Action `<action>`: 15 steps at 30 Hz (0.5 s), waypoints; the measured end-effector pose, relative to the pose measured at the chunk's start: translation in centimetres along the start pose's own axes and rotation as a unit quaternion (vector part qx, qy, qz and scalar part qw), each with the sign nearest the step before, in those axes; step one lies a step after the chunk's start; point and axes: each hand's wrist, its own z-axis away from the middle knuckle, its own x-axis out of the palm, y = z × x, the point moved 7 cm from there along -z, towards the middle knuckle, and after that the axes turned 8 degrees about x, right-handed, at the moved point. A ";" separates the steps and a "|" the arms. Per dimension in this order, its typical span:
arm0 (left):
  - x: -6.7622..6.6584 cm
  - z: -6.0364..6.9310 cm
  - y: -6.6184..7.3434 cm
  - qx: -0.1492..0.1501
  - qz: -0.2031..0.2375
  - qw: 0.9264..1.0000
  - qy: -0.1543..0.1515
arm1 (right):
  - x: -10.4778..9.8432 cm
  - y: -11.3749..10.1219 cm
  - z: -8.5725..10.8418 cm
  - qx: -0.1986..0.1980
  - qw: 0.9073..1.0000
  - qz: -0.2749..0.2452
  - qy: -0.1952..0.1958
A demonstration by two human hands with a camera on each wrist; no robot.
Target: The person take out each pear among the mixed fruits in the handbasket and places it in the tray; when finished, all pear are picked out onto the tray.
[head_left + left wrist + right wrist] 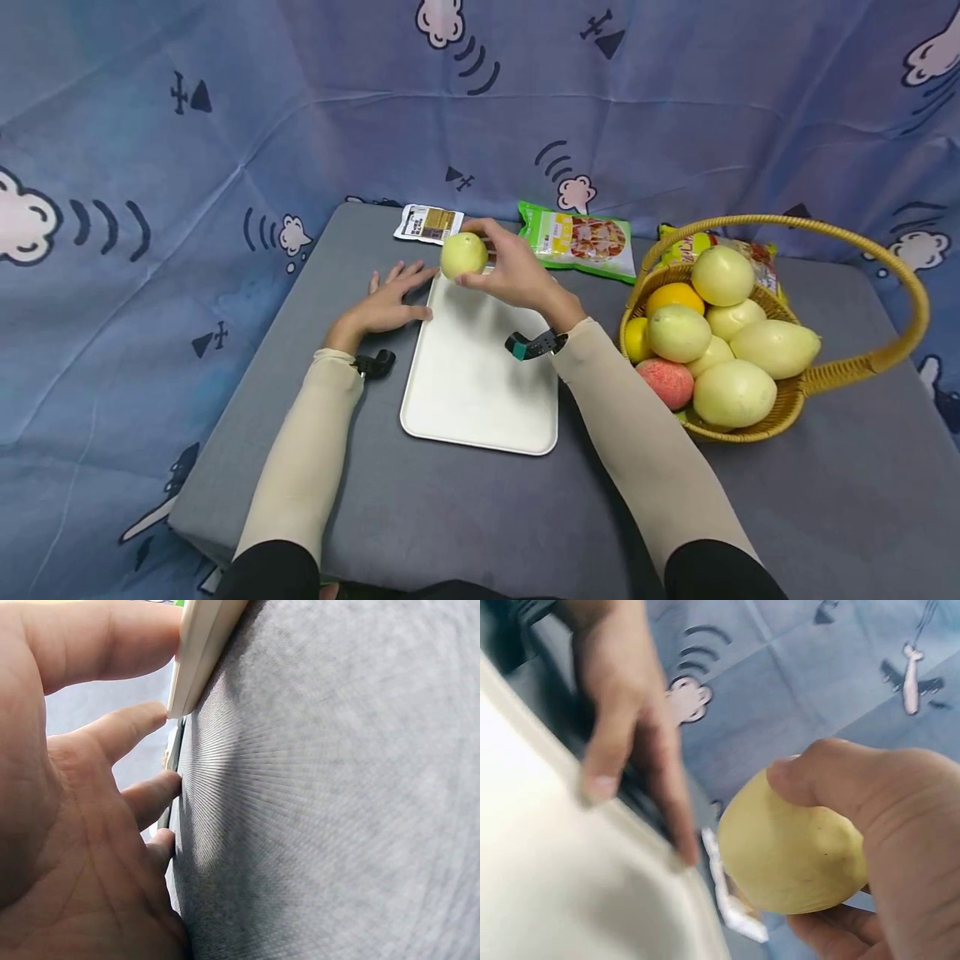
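Between the thumb and fingers of my right hand (513, 265) is a round yellow-green fruit (462, 255), held above the far left part of a white rectangular tray (480, 392). The right wrist view shows the thumb over one side of this fruit (787, 847) and fingers under the other. My left hand (386, 302) lies on the grey table at the tray's left edge, its fingers spread. In the left wrist view, the thumb and index fingertip of that hand (82, 795) touch the side of the tray (196, 660).
A wicker basket (813, 382) with a tall handle stands right of the tray, heaped with pale green, orange and reddish fruits. Behind the tray lie a small white-and-brown packet (429, 223) and a green food bag (577, 242). A yellow bag (765, 258) lies behind the basket.
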 end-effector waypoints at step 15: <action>0.2 -0.1 -0.2 0.000 -0.007 1.000 0.004 | 3.8 3.9 -0.4 0.024 1.000 0.016 0.013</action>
